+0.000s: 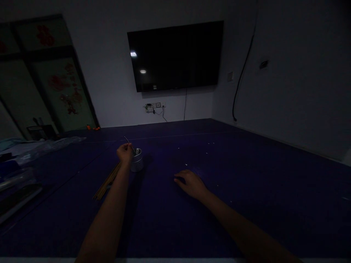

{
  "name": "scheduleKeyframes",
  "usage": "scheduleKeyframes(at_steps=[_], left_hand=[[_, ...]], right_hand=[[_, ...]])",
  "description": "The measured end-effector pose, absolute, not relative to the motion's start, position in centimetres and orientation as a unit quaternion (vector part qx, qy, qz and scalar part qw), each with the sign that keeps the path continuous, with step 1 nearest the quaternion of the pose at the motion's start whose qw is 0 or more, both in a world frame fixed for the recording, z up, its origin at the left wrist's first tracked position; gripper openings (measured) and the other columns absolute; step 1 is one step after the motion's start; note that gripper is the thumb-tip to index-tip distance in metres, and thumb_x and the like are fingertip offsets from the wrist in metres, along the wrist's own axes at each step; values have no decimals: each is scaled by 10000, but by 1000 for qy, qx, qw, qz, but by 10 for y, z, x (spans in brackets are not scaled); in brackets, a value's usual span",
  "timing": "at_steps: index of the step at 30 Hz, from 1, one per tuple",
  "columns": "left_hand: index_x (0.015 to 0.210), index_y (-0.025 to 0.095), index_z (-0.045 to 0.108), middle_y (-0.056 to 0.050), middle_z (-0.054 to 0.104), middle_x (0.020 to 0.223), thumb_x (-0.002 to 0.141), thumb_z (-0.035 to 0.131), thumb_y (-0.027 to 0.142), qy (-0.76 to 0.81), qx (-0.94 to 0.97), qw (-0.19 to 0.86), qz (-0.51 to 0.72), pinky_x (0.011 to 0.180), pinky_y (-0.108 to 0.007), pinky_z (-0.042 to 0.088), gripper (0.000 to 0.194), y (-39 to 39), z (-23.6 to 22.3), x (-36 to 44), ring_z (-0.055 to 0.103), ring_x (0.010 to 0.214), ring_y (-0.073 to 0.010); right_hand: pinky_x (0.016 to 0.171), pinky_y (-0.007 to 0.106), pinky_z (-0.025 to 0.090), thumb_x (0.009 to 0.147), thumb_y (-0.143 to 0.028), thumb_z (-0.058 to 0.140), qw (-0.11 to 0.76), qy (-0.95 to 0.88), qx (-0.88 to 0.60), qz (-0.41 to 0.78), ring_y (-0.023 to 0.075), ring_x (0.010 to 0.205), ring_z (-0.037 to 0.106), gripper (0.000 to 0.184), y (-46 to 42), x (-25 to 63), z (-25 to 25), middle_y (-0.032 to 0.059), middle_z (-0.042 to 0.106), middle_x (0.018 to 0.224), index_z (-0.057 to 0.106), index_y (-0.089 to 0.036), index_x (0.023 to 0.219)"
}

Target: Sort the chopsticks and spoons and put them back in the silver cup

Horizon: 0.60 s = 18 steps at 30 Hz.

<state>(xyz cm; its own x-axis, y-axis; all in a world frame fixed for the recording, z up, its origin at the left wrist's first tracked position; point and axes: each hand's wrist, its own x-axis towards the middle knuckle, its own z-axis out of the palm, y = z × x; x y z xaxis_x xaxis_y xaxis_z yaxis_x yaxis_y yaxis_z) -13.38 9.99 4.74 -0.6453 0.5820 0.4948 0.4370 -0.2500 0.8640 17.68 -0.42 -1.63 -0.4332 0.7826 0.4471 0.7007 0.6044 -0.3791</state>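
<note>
The scene is dim. My left hand (125, 152) reaches forward over a dark blue table (246, 182), with its fingers pinched on a thin metal stick (129, 143) that slants into a small silver tin (137, 160) just to the right of the hand. A bundle of thin yellowish sticks (106, 181) lies on the table under my left forearm. My right hand (192, 183) rests palm down on the cloth to the right of the tin, its fingers flat and holding nothing.
Clear plastic wrap and dark flat items (24, 168) lie along the table's left side. A black wall screen (177, 54) hangs behind the table above a socket (153, 106). Small white specks (208, 144) dot the cloth.
</note>
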Motion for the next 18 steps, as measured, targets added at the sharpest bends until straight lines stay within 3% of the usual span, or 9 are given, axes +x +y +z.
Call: scheduleKeyframes(at_steps=[6, 13, 18], left_hand=[[886, 103, 670, -99, 720, 856, 755, 577, 322, 570, 396, 66, 717, 707, -293, 539, 272, 93, 60, -140, 690, 778, -198], [858, 95, 651, -83, 717, 824, 757, 571, 245, 520, 346, -6, 781, 708, -307, 549, 198, 73, 104, -152, 683, 735, -179], [929, 83, 670, -104, 734, 879, 771, 585, 240, 609, 381, -82, 691, 706, -281, 530, 239, 49, 126, -187, 680, 778, -178]], right_hand=[[911, 383, 491, 900, -293, 527, 300, -842, -443, 63, 236, 1012, 655, 276, -5, 177, -15, 104, 717, 1094, 720, -183, 1063], [915, 365, 484, 899, -293, 536, 304, -844, -437, 64, 225, 1010, 653, 262, -2, 178, -18, 93, 719, 1090, 721, -194, 1054], [903, 358, 489, 901, -306, 535, 306, -844, -437, 61, 221, 1009, 652, 258, -2, 178, -19, 79, 721, 1083, 722, -221, 1057]])
